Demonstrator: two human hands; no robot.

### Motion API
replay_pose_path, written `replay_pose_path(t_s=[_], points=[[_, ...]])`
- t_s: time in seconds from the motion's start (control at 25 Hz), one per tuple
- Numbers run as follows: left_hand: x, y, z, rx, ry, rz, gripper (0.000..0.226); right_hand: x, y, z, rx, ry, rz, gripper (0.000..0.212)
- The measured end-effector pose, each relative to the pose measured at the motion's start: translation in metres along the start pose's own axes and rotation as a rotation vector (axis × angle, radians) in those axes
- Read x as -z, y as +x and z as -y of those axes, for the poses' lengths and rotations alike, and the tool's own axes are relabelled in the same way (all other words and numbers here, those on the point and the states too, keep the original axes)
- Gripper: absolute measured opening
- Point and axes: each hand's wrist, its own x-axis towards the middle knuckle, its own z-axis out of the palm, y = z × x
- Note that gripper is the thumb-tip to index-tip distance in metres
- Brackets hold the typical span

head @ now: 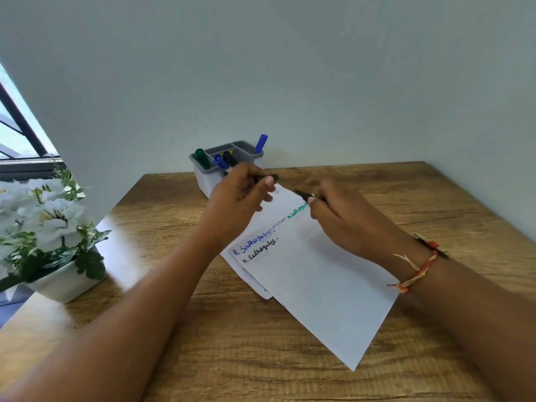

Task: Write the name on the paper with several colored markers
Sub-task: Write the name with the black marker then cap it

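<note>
The paper (313,274) lies slanted on the desk (261,358), several coloured names already along its far edge. Above that edge, the right hand (345,219) grips a black marker (304,195); the left hand (240,195) pinches its cap (268,178). Bring them squarely together, then reach beyond the paper to the organiser (203,175).

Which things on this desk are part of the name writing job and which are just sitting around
For the job:
- paper with names already in blue, green and black
- black marker in the right hand
- black cap in the left hand
- grey holder with green marker and blue marker

Just lying about:
- white flower pot
- second sheet under the paper
</note>
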Motion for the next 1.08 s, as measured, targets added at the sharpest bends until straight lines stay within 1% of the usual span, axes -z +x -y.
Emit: replay_pose_path(t_s=[0.08, 0.16, 0.2, 0.28, 0.36, 0.4, 0.44, 0.48, 0.56, 0.64, 0.72, 0.8, 0.84, 0.96, 1.08], points=[[0.004, 0.002, 0.004, 0.098, -0.113, -0.073, 0.012, 0.006, -0.001, -0.001, -0.018, 0.11, -0.01, 0.025], [0.006, 0.003, 0.007, 0.159, -0.124, -0.086, 0.015, 0.006, -0.001, -0.001, -0.02, 0.251, -0.01, 0.02], [0.007, 0.003, 0.008, 0.179, -0.114, -0.068, 0.016, 0.006, 0.0, -0.001, -0.047, 0.366, -0.017, 0.018], [0.008, 0.003, 0.009, 0.192, -0.077, -0.008, 0.018, 0.005, 0.0, 0.0, -0.177, 0.678, -0.02, 0.017], [0.01, 0.004, 0.01, 0.196, -0.028, 0.029, 0.017, 0.008, -0.001, 0.004, -0.326, 0.998, 0.009, 0.023], [0.01, 0.004, 0.011, 0.204, -0.009, 0.031, 0.015, 0.009, -0.001, 0.006, -0.38, 1.101, 0.026, 0.025], [0.01, 0.004, 0.011, 0.216, 0.01, 0.029, 0.012, 0.01, -0.002, 0.008, -0.411, 1.153, 0.039, 0.024], [0.01, 0.004, 0.013, 0.233, 0.033, 0.029, 0.009, 0.009, -0.002, 0.009, -0.421, 1.16, 0.048, 0.021], [0.01, 0.005, 0.016, 0.267, 0.089, 0.05, 0.006, 0.007, -0.003, 0.01, -0.399, 1.071, 0.062, 0.018], [0.01, 0.006, 0.019, 0.269, 0.217, 0.123, 0.012, 0.004, -0.005, 0.01, -0.336, 0.858, 0.068, 0.026], [0.01, 0.007, 0.02, 0.237, 0.372, 0.245, 0.019, -0.002, -0.006, 0.01, -0.263, 0.67, 0.043, 0.034], [0.008, 0.006, 0.019, 0.22, 0.471, 0.327, 0.018, -0.007, -0.005, 0.01, -0.266, 0.65, 0.019, 0.034], [0.008, 0.006, 0.019, 0.226, 0.492, 0.348, 0.019, -0.01, -0.005, 0.009, -0.286, 0.669, 0.026, 0.028], [0.006, 0.004, 0.02, 0.248, 0.503, 0.398, 0.022, -0.02, -0.004, 0.004, -0.347, 0.7, 0.077, 0.011], [0.005, 0.003, 0.019, 0.241, 0.532, 0.418, 0.022, -0.025, -0.006, 0.001, -0.36, 0.649, 0.074, 0.008]])
